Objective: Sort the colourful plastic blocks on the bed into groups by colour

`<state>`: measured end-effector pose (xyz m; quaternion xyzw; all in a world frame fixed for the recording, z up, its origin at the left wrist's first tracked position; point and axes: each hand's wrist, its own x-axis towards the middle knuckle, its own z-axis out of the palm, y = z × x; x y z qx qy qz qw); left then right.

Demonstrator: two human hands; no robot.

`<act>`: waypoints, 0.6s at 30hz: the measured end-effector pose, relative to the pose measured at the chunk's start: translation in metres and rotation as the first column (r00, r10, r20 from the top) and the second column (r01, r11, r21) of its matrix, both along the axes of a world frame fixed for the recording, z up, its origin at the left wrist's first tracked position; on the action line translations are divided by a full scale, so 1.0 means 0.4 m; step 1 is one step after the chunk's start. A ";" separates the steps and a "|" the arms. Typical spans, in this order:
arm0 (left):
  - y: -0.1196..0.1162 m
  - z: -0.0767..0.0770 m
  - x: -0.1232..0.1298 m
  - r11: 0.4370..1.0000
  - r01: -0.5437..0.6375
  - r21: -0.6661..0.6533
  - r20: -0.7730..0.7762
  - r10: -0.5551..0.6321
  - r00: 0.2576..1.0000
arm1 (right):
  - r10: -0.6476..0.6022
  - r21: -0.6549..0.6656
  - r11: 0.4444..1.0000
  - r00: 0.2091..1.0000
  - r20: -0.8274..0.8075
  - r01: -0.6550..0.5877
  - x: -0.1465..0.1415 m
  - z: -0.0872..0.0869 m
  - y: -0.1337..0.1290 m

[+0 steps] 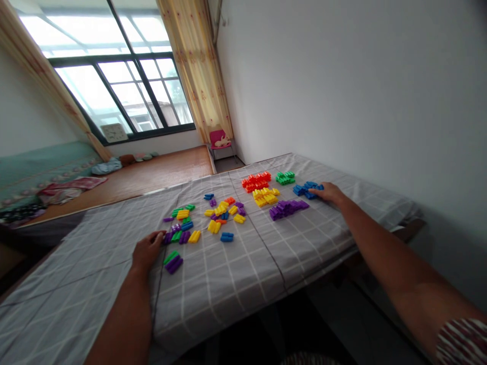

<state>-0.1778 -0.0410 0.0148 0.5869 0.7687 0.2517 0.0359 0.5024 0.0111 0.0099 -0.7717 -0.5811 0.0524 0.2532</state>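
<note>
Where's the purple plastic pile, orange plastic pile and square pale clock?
Purple plastic pile (285,209), head view, its middle.
Orange plastic pile (256,181), head view, its middle.
Square pale clock (114,132), head view, its dial.

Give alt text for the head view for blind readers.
A right hand touches a blue pile of plastic pieces near orange, green, yellow and purple piles; the left hand is at a purple piece among scattered mixed-color pieces on a gray checked cloth.
</note>
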 end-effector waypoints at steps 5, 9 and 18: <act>0.003 -0.007 -0.005 1.000 -0.004 -0.016 0.011 0.004 1.000 | -0.054 0.056 0.997 0.998 -0.012 0.055 0.035 -0.018 0.002; 0.007 -0.013 -0.013 1.000 0.011 -0.023 0.011 -0.011 1.000 | -0.192 0.154 0.967 0.977 -0.087 0.204 0.056 -0.040 0.004; 0.010 -0.019 -0.020 1.000 0.011 -0.024 0.006 -0.011 1.000 | -0.258 0.172 0.953 0.966 0.022 0.250 0.069 -0.064 0.002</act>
